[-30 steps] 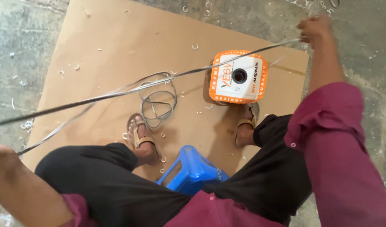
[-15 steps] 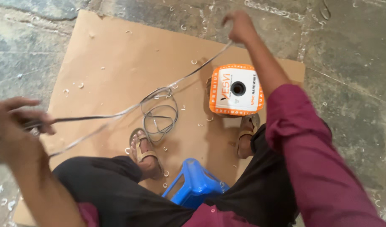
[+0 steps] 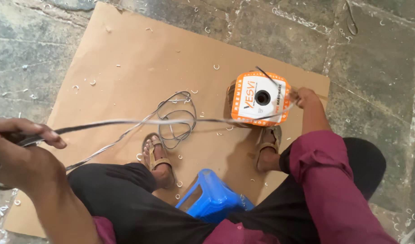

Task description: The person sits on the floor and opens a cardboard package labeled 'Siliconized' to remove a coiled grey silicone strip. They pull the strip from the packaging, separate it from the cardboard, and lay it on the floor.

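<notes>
The person sits on a low blue plastic stool (image 3: 212, 199) with both sandalled feet on a sheet of brown cardboard (image 3: 126, 58) spread over a grey stone floor (image 3: 379, 58).

An orange and white wire spool (image 3: 260, 98) stands on the cardboard just ahead of the right foot (image 3: 267, 149), its round black centre hole facing up. Grey wire (image 3: 139, 122) is wound inside it, and a short dark end sticks up from its top edge.

The right hand (image 3: 303, 96) is down at the right side of the spool, touching or nearly touching its edge; its fingers are curled together around the wire where it leaves the spool. From there the wire runs left, stretched across the spool face and above the cardboard, to the left hand (image 3: 18, 147) at the left edge of the view. The left hand's fingers are closed on the wire, thumb pressed over it. A second strand drops from near that hand back toward the left foot (image 3: 157, 158).

Between the feet and a little ahead of the left one, a loose coil of wire (image 3: 177, 118) lies on the cardboard in several overlapping loops, under the taut strand. Small pale curled shavings (image 3: 215, 67) are scattered over the cardboard and the floor around it. The person's dark trousers and maroon sleeves fill the lower part of the view.
</notes>
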